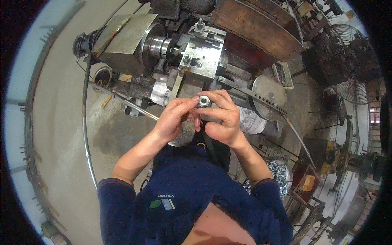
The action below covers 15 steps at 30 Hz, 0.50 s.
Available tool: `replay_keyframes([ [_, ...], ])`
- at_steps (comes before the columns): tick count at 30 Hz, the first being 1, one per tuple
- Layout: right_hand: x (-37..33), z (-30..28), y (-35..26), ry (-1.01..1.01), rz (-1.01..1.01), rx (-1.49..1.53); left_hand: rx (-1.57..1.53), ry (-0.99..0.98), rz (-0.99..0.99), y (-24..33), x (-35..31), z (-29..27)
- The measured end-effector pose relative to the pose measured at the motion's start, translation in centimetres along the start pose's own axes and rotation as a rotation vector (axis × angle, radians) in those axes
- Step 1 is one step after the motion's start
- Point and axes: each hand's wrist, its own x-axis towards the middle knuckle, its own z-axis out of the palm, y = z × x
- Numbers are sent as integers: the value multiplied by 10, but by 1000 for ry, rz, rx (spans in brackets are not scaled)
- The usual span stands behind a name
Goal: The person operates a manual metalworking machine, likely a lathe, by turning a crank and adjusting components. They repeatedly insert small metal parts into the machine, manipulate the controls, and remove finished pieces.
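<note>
A shiny hex nut [204,101] is held up in front of my body, its threaded hole facing up at me. My right hand [224,120] pinches it between bent fingers. The fingertips of my left hand [173,118] press against its left side, with the other fingers curled below. Just beyond my hands stands a lathe, with its bright spindle nose [159,47] at the left and a block-shaped tool post [204,57] to the right of it. A round metal piece [182,135] shows partly below my left hand.
A container heaped with small metal parts [279,175] stands by my right elbow. A perforated lever bar [261,98] crosses a round metal disc [271,87] at the right. A long metal rod [134,106] slants in from the left. A large fan [347,61] stands far right.
</note>
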Motion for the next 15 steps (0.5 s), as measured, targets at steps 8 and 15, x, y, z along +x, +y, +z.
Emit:
replay_keyframes([
  [8, 1, -5, -1, -33, 19, -3, 95, 3, 20, -1, 1, 0],
  [15, -2, -8, -1, -150, 114, 110, 401, -80, -126, 13, 9, -10],
])
